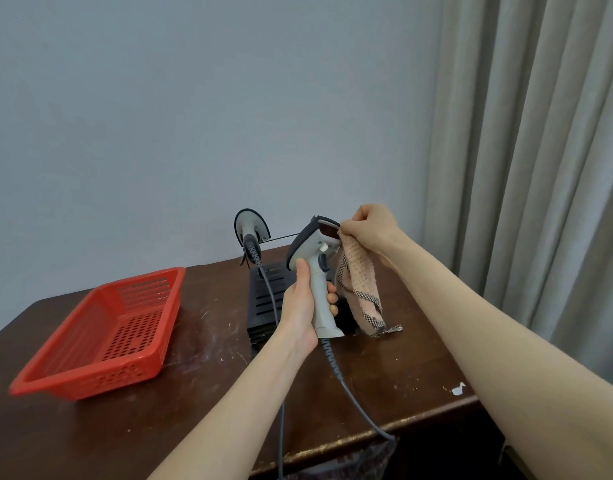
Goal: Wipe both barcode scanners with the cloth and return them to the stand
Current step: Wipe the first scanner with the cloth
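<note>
My left hand (299, 308) grips the grey handle of a grey-and-black barcode scanner (315, 258), held upright above the black slotted stand (263, 299). My right hand (370, 230) pinches a pink cloth (362, 289) with a checked border against the scanner's red window, and the rest of the cloth hangs down. A second scanner (251, 230) sits at the back of the stand, its head facing away. Both scanners' grey cables run forward over the table's front edge.
A red perforated plastic basket (104, 341) stands on the left of the dark wooden table (201, 393). A grey wall is behind, and a beige curtain (526, 150) hangs at the right. The table's front right edge is chipped.
</note>
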`<state>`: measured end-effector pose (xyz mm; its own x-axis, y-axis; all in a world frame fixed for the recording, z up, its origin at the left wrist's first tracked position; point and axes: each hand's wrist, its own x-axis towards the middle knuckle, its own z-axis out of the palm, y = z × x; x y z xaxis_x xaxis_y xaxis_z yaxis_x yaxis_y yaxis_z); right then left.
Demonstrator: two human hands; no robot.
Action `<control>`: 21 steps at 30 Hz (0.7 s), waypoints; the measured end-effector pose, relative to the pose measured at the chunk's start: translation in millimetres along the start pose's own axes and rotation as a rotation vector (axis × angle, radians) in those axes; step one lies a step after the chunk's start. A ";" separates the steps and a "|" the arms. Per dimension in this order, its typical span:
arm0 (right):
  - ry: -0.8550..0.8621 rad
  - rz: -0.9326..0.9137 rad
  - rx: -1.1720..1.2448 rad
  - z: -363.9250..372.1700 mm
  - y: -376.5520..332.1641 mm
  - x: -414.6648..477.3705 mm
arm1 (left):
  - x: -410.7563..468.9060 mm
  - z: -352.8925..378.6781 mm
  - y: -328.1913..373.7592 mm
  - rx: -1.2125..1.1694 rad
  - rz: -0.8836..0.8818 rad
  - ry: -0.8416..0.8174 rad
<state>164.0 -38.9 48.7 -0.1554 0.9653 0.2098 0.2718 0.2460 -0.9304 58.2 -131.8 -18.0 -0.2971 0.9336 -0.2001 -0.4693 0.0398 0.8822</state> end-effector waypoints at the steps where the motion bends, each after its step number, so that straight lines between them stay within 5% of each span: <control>1: 0.010 0.017 0.054 -0.7 0.1 -0.3 | 0.0 0.1 0.8 -0.001 0.003 0.000; 6: -0.142 0.035 0.197 1.9 -2.3 -6.4 | -0.6 0.8 4.1 -0.008 0.014 0.008; 10: -0.005 0.005 0.048 6.6 2.1 -1.7 | -0.9 1.4 3.3 -0.003 0.008 0.026; 15: -0.016 0.005 0.179 2.1 4.9 -4.5 | 0.9 2.1 8.6 0.012 0.035 0.037; 21: 0.091 -0.046 -0.150 -7.0 16.6 1.2 | 2.6 3.7 18.2 0.069 0.063 0.058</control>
<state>175.0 -33.0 35.7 -0.0862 0.9550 0.2839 0.4056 0.2939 -0.8655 51.9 -127.2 -0.9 -0.3731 0.9129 -0.1656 -0.3906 0.0073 0.9205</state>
